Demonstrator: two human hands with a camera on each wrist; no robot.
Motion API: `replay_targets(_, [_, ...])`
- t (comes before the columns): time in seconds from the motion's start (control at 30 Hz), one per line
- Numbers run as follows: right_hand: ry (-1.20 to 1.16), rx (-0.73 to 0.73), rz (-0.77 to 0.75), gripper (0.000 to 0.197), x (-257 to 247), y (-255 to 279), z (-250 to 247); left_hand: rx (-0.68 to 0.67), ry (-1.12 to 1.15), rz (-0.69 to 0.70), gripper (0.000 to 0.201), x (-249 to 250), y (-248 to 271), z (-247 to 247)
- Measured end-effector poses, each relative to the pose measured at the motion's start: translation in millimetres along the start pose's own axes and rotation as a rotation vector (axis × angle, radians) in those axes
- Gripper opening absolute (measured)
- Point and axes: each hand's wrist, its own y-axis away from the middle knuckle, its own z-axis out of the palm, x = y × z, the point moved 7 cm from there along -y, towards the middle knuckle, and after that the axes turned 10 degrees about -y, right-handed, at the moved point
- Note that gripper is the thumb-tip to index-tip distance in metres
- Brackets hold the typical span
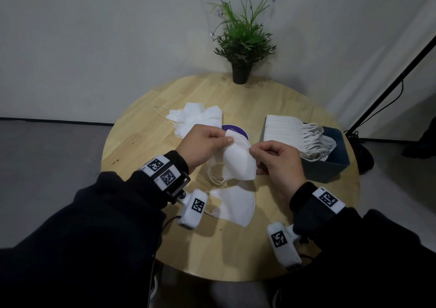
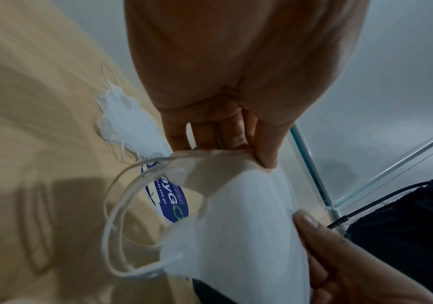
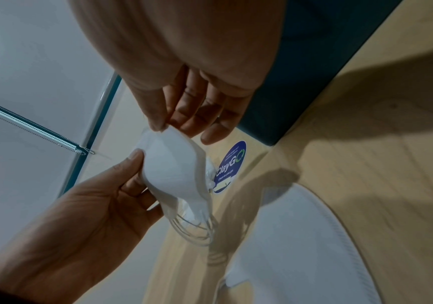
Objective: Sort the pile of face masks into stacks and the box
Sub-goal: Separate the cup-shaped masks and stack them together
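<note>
Above the middle of the round wooden table (image 1: 146, 128) I hold one white folded mask (image 1: 238, 161) between both hands. My left hand (image 1: 226, 140) pinches its upper left edge; my right hand (image 1: 256, 151) pinches its right edge. In the left wrist view the mask (image 2: 249, 216) hangs with its ear loops dangling. The right wrist view shows thumb and forefinger of the right hand (image 3: 160, 125) nipping the mask (image 3: 174, 170). Another folded mask (image 1: 236, 205) lies flat below my hands. A loose pile of folded masks (image 1: 198, 118) sits at the back left. Flat masks (image 1: 283, 130) stand stacked in the dark blue box (image 1: 330, 163).
A purple round sticker (image 1: 238, 129) lies on the table behind the held mask. A potted plant (image 1: 240, 74) stands at the far edge. A black stand pole (image 1: 389, 88) and cable run down at the right, off the table.
</note>
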Motion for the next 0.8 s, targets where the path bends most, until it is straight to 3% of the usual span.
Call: replay_targets(0.8, [0.029,-0.018,0.044,0.009,4.0,0.1,-1.1,-0.023,-0.103,0.024,0.019,5.9,3.1,1.2])
